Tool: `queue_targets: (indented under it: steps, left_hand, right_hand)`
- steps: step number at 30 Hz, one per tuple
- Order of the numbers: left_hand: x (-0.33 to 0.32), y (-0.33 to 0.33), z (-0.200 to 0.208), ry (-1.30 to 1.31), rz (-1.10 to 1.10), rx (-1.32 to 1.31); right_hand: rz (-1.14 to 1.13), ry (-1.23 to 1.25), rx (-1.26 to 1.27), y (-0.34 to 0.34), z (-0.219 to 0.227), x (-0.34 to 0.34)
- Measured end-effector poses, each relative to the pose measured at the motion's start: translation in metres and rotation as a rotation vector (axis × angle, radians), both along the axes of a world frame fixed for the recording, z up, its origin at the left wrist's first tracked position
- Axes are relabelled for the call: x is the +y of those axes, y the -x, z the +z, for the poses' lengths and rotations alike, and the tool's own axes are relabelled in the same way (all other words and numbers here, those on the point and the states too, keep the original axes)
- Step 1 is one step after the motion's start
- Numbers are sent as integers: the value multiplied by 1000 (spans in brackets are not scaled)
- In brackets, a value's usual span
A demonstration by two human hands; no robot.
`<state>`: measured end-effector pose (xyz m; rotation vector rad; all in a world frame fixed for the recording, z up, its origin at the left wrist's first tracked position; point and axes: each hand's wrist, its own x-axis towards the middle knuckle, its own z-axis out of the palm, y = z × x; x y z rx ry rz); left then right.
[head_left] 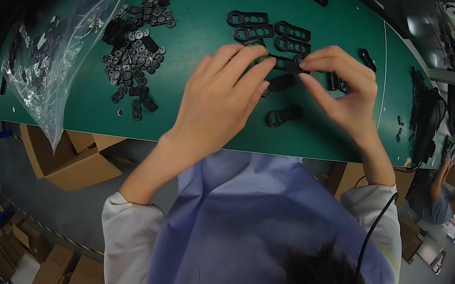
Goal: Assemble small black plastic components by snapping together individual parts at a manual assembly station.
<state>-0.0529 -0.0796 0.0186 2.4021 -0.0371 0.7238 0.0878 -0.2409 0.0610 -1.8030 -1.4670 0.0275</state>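
Over the green table, my left hand (220,88) has its fingers curled at the left end of a long black plastic part with round holes (285,65). My right hand (348,80) pinches the other end of that part between thumb and fingers. Just beyond my hands lie several similar black parts, among them one at the back (247,17) and one to its right (292,30). A shorter black piece with a ring at one end (284,115) lies nearer the table's front edge. Beneath my left fingertips, another dark piece (280,83) is partly hidden.
A pile of small black parts (134,62) spreads over the green table (194,20) on the left, beside a clear plastic bag (51,67). An open cardboard box (78,167) stands below the left edge. Black mesh material (428,115) lies far right, with another person (439,200) beyond.
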Motion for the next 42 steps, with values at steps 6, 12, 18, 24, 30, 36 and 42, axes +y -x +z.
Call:
queue_targets:
  steps: [6,12,18,24,30,36,42]
  left_hand:
    - [-3,9,-8,-582,-53,153]
    - [-15,49,-5,-540,37,195]
    - [-19,55,-8,-383,68,199]
    - [-17,52,-9,-386,63,214]
    - [-21,52,-15,-336,89,253]
    - [-25,52,-26,-265,142,156]
    - [-32,61,-26,-170,197,-27]
  right_hand:
    - [10,41,26,-2,-18,-2]
    - [216,71,-27,15,-33,11]
    - [222,83,15,20,-36,15]
    - [110,111,-163,25,-35,9]
    - [69,181,-408,26,-27,7]
    - [327,225,-72,5,-14,41]
    - [696,-17,-97,37,-31,140]
